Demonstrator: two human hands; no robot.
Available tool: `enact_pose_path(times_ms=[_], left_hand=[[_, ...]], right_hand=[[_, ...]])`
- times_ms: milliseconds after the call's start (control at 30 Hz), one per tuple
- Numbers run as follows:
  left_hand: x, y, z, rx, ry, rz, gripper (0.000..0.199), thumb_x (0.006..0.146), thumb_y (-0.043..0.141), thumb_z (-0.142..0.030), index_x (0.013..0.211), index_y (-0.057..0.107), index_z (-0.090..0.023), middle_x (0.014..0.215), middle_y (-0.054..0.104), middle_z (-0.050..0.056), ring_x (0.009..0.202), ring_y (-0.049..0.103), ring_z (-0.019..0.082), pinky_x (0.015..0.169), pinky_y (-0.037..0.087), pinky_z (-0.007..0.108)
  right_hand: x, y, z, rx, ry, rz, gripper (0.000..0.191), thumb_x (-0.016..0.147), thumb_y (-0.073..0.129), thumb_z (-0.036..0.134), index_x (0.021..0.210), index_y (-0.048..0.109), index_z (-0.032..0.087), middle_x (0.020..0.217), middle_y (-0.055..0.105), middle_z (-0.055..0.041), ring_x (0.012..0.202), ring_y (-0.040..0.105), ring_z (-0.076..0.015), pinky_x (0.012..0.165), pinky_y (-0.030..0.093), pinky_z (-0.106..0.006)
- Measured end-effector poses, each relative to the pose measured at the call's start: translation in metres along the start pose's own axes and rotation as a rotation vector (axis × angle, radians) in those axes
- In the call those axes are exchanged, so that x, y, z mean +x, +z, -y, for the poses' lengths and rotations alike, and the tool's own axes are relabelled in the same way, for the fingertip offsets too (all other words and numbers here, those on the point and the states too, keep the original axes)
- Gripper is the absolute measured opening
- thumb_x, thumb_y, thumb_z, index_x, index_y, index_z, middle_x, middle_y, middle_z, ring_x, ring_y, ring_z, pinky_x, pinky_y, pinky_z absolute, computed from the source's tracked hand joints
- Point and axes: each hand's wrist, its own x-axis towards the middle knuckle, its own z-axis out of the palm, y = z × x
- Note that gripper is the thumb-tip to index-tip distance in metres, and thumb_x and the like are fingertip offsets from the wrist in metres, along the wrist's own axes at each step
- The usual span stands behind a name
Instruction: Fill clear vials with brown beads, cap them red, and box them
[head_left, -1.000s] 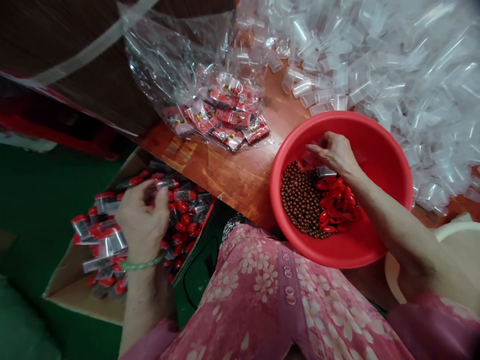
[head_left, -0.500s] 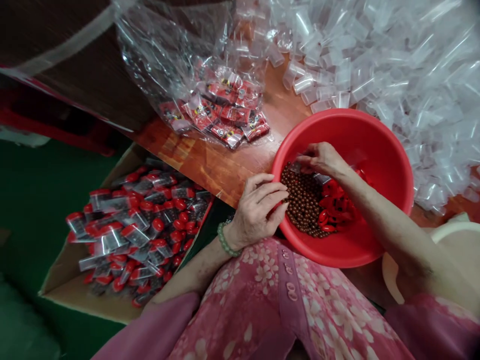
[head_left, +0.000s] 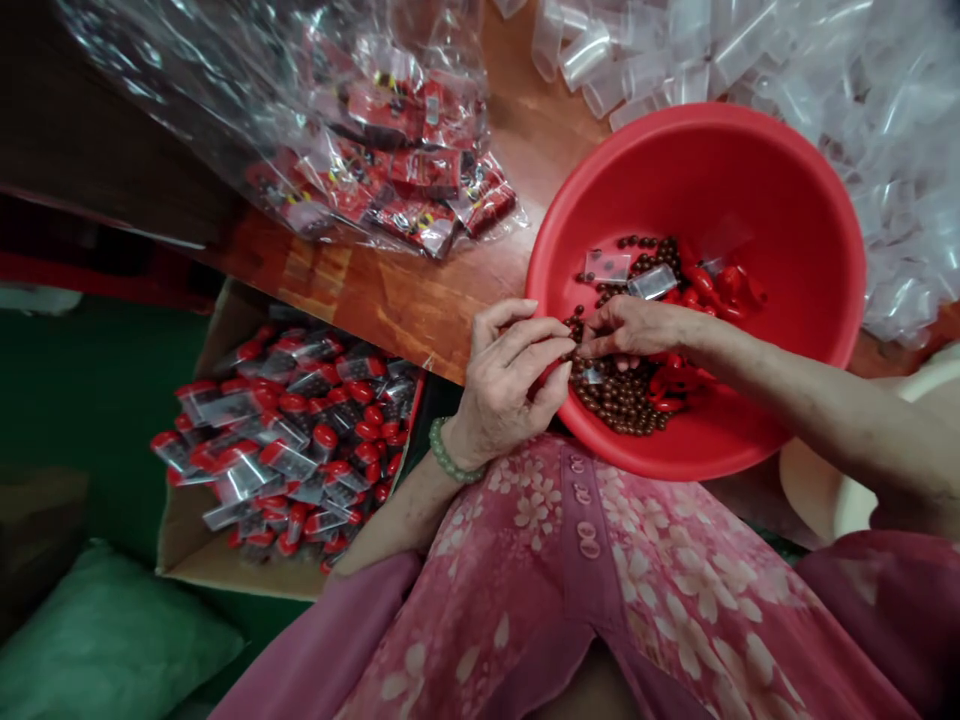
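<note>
A large red plastic basin point(head_left: 780, 170) stands at the table's edge in front of me. Brown beads point(head_left: 626, 405) and glossy red plastic pieces point(head_left: 675, 380) lie inside it. My left hand point(head_left: 514, 365), with a green bead bracelet point(head_left: 450, 450) at the wrist, grips the basin's left rim, its fingertips over the inner side. Reaching in from the right, my right hand point(head_left: 626, 328) has its fingers pinched together low among the beads, close to my left fingertips. What they pinch is hidden. Behind it rest a clear flat piece point(head_left: 607, 265) and a small clear case point(head_left: 652, 282).
Clear plastic tubes point(head_left: 907, 230) are heaped behind and right of the basin. A clear bag of red packets point(head_left: 405, 170) sits on the wooden table point(head_left: 420, 300). Below left, a cardboard box point(head_left: 225, 575) holds red-capped tubes point(head_left: 277, 430). A pale tub point(head_left: 832, 480) stands at right.
My right hand has moved from the far side of the beads toward me and the left rim. Scattered beads and a clear piece now show behind it. The view has shifted; my left hand stays on the rim.
</note>
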Motion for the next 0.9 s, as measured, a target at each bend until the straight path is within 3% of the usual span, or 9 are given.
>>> enact_pose_path(times_ms=[133, 267, 400, 567, 733, 900], left_hand=[[0.002, -0.006, -0.004, 0.005, 0.004, 0.024, 0.017, 0.092, 0.063, -0.023, 0.105, 0.074, -0.020, 0.106, 0.079, 0.007, 0.117, 0.064, 0.028, 0.110, 0.047, 0.053], [0.005, -0.015, -0.012, -0.021, 0.058, 0.122, 0.027, 0.093, 0.066, -0.029, 0.118, 0.071, -0.019, 0.117, 0.077, 0.009, 0.129, 0.062, 0.031, 0.125, 0.031, 0.063], [0.012, -0.018, -0.018, -0.047, 0.111, 0.327, 0.039, 0.094, 0.067, -0.037, 0.128, 0.067, -0.018, 0.126, 0.075, 0.011, 0.137, 0.059, 0.034, 0.128, 0.026, 0.067], [0.024, -0.008, -0.022, -0.055, 0.080, 0.346, 0.027, 0.093, 0.067, -0.024, 0.119, 0.072, -0.020, 0.120, 0.078, 0.009, 0.133, 0.063, 0.031, 0.127, 0.030, 0.066], [0.038, -0.010, -0.024, -0.270, -0.032, 0.267, 0.017, 0.097, 0.064, -0.024, 0.112, 0.071, -0.018, 0.115, 0.079, 0.007, 0.111, 0.074, 0.022, 0.123, 0.040, 0.054], [0.048, -0.018, -0.026, -0.533, -0.157, 0.328, 0.022, 0.102, 0.054, -0.025, 0.119, 0.061, -0.012, 0.119, 0.074, 0.014, 0.109, 0.073, 0.018, 0.095, 0.058, 0.032]], right_hand=[[-0.001, 0.002, -0.015, 0.309, -0.048, 0.166, 0.038, 0.071, 0.092, 0.044, 0.084, 0.069, 0.016, 0.053, 0.058, 0.0077, 0.039, 0.047, -0.0036, 0.036, 0.036, -0.016], [-0.005, 0.005, -0.022, 0.574, -0.132, 0.196, 0.039, 0.070, 0.092, 0.040, 0.085, 0.069, 0.013, 0.059, 0.065, 0.0049, 0.035, 0.041, -0.0013, 0.031, 0.028, -0.015], [-0.010, 0.007, -0.022, 0.676, -0.212, 0.237, 0.031, 0.075, 0.087, 0.035, 0.083, 0.067, 0.014, 0.057, 0.062, 0.0057, 0.034, 0.040, -0.0015, 0.030, 0.026, -0.015], [-0.015, 0.013, -0.019, 0.729, -0.294, 0.237, 0.033, 0.077, 0.083, 0.039, 0.086, 0.065, 0.014, 0.055, 0.057, 0.0075, 0.033, 0.037, -0.0019, 0.031, 0.023, -0.015], [-0.028, 0.006, -0.010, 0.564, -0.334, 0.160, 0.040, 0.083, 0.077, 0.054, 0.084, 0.063, 0.016, 0.055, 0.059, 0.0063, 0.038, 0.044, -0.0043, 0.036, 0.027, -0.017], [-0.048, -0.012, 0.004, 0.120, -0.374, -0.087, 0.042, 0.096, 0.060, 0.057, 0.098, 0.070, 0.016, 0.079, 0.071, -0.0017, 0.061, 0.062, -0.0114, 0.057, 0.048, -0.024]])
